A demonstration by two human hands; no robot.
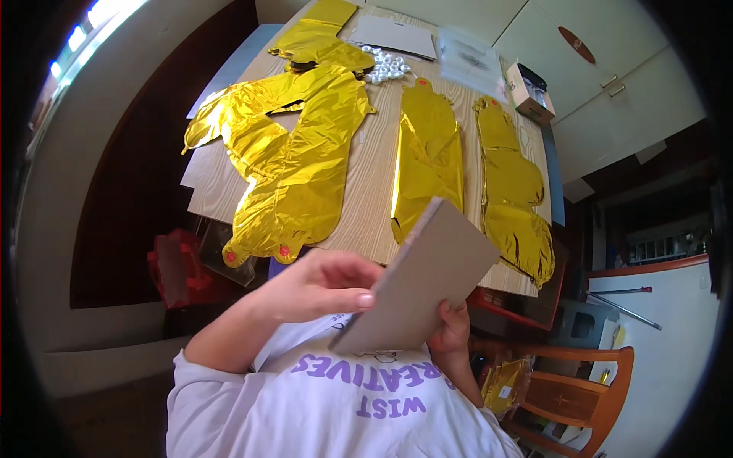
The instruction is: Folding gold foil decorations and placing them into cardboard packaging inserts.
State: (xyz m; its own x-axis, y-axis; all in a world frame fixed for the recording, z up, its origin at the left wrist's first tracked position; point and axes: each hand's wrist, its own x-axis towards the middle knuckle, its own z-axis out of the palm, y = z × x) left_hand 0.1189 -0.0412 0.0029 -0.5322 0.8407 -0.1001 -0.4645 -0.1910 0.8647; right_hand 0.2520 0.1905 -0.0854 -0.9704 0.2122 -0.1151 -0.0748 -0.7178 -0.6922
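Note:
A flat grey-brown piece of cardboard is held up at a tilt in front of my chest. Its lower right part is in my right hand, with the thumb on the face toward me and the other fingers mostly hidden. At the left edge, my left hand curls its fingers partly behind the board, and the thumb lies against that edge. Beyond the board, flattened gold foil balloons lie on the wooden table: a wide folded one at left, a narrow one in the middle and a lobed one at right.
Farther back on the table are another gold foil balloon, a pile of small white rolls, a pale flat sheet, a clear plastic bag and a small box. A wooden chair stands at lower right, a red bag at left.

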